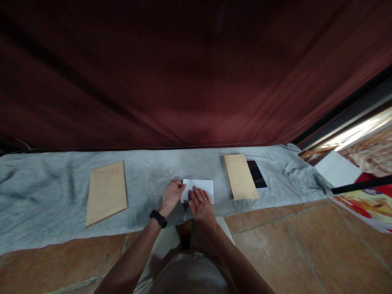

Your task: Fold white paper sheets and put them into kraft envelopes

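Observation:
A white sheet of paper [200, 184], apparently folded, lies on the grey cloth in front of me. My left hand [173, 193] pinches its left edge between thumb and fingers; a dark band circles that wrist. Flat on the lower middle of the paper rests my right hand [202, 204], its fingers stretched out over the surface. To the right is a stack of brown envelopes [241, 176], partly covering a dark-screened phone or tablet [256, 174]. Another brown envelope [107, 192] lies farther off on the left.
The grey cloth [147, 163] covers a long, narrow surface against a dark red curtain [196, 102]. Below its front edge runs a tiled floor [269, 237]. At the far right are a white box-like object [338, 167] and a colourful printed package [370, 204].

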The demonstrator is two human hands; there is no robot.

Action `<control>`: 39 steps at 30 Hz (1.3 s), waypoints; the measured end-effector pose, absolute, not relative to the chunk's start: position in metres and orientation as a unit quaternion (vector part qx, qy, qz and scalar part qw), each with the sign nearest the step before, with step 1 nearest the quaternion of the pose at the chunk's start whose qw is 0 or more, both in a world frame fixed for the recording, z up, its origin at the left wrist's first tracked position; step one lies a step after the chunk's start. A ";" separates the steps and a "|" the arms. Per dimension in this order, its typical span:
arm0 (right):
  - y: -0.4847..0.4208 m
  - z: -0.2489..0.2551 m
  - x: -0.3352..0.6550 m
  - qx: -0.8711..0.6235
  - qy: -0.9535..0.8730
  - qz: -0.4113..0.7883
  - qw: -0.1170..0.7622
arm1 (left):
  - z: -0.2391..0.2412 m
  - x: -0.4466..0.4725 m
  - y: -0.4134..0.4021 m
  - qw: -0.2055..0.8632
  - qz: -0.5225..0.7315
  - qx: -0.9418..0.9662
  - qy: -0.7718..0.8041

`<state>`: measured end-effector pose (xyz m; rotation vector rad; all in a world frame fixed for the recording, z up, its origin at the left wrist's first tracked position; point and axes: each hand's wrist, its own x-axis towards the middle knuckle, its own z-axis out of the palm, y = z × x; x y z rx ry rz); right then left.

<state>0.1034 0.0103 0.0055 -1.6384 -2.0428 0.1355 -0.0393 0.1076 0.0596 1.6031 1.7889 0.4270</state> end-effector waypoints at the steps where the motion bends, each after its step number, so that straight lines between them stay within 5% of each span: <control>1: 0.012 0.005 0.107 -0.610 -0.747 0.053 0.258 | 0.059 -0.039 0.107 0.338 0.162 0.617 0.692; 8: 0.022 0.000 0.131 -0.655 -0.721 0.005 0.225 | 0.061 -0.037 0.099 0.297 0.111 0.635 0.704; 12: 0.020 -0.004 0.131 -0.656 -0.723 -0.011 0.215 | 0.059 -0.037 0.086 0.186 0.071 0.679 0.707; 17: 0.019 -0.006 0.128 -0.652 -0.723 -0.020 0.228 | 0.041 -0.035 0.047 0.093 0.173 0.795 0.573; 24: 0.018 -0.007 0.129 -0.652 -0.722 -0.021 0.232 | 0.015 -0.051 -0.013 0.032 0.145 0.858 0.491; 39: 0.019 -0.007 0.130 -0.652 -0.720 -0.036 0.233 | 0.013 -0.034 0.045 0.044 0.145 0.834 0.530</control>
